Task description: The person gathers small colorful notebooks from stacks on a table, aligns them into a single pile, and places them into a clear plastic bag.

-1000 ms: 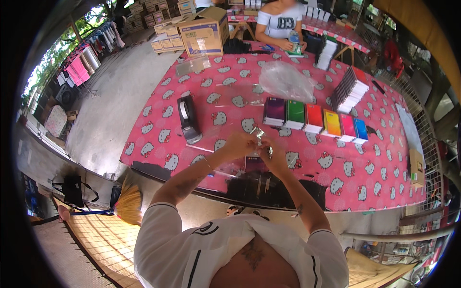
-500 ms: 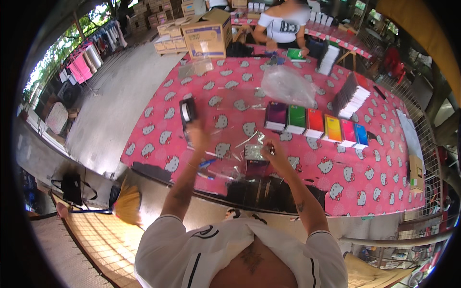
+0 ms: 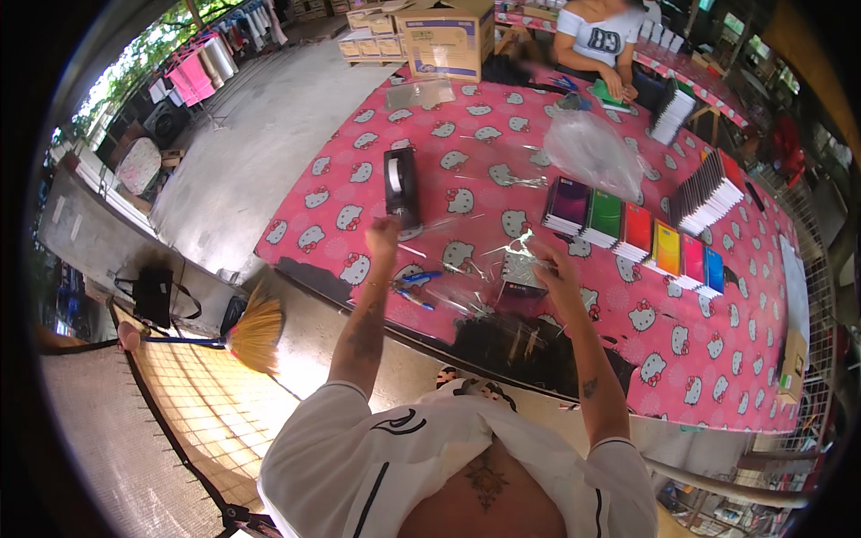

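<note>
A black tape dispenser (image 3: 399, 184) with a pale roll stands on the left part of the table. My left hand (image 3: 383, 237) is at its near end, fingers drawn together beside a thin pale strip; what they pinch is too small to make out. A dark-covered notebook (image 3: 522, 292) with clear plastic film (image 3: 517, 260) around it lies in front of me. My right hand (image 3: 560, 273) grips the film at the notebook's right side. Blue-handled scissors (image 3: 417, 280) and loose clear film lie between my hands.
Notebook stacks in several colours (image 3: 635, 229) form a row to the right, near a bigger stack (image 3: 708, 193). Behind them lies a clear plastic bag (image 3: 592, 152). Across the table, a person (image 3: 601, 54) handles a green notebook (image 3: 610, 96). A cardboard box (image 3: 442, 40) stands at the far edge.
My view has shifted, so the table sits further right. My left hand has moved toward the dispenser's near end. My right hand stays by the wrapped notebook. The person opposite has brought their hands together.
</note>
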Motion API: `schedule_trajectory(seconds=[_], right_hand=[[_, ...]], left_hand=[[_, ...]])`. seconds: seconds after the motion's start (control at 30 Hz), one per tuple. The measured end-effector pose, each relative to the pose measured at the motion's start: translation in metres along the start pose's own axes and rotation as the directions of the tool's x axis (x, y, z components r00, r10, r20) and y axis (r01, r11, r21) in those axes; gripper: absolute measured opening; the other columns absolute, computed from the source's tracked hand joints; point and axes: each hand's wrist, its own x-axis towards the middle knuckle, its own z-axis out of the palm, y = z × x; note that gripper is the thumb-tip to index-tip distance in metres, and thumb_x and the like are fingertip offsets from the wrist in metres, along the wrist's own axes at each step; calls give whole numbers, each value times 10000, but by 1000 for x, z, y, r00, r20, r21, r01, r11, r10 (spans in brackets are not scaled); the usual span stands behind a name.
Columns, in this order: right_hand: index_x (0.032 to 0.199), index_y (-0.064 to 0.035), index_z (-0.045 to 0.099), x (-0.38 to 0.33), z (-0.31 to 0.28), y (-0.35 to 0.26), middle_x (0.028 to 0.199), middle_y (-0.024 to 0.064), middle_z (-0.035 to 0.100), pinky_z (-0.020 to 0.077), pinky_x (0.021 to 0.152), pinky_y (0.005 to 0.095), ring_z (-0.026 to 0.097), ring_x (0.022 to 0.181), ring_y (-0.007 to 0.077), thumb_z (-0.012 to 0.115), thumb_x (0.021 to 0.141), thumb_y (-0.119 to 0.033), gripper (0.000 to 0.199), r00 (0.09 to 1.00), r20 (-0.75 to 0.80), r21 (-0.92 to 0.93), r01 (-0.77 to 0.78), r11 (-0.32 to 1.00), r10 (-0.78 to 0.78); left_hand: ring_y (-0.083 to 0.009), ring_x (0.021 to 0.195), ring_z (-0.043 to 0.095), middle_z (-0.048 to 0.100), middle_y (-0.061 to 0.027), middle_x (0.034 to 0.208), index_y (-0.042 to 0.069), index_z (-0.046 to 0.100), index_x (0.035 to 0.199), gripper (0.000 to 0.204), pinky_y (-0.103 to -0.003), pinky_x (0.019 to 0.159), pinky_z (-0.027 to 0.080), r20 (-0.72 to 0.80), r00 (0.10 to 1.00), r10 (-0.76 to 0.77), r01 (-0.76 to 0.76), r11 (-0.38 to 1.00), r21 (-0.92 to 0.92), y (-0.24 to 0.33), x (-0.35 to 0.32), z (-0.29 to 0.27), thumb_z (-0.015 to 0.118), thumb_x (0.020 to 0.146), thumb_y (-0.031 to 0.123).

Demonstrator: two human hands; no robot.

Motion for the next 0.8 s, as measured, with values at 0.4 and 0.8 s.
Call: schedule_trajectory(seconds=[0.4,0.8], right_hand=[[1338,-76,538,-4,1,2,958,24,553,467,656,261,552,770,114,656,885,-33,470,992,-127,81,15,997,-4],[1360,-113,490,-11,-13,12,1167,35,553,480,876,281,528,1073,130,684,916,-80,486,991,-121,-13,46,999,-48]], left_hand=[[-293,737,703,735,-112,855,75,746,893,231,-384,696,554,888,250,386,-490,841,-227,190,-73,76,720,821,293],[-124,756,572,667,-10,869,86,733,1017,342,-327,692,488,927,-343,-148,-251,966,62,130,-85,191,674,900,402]])
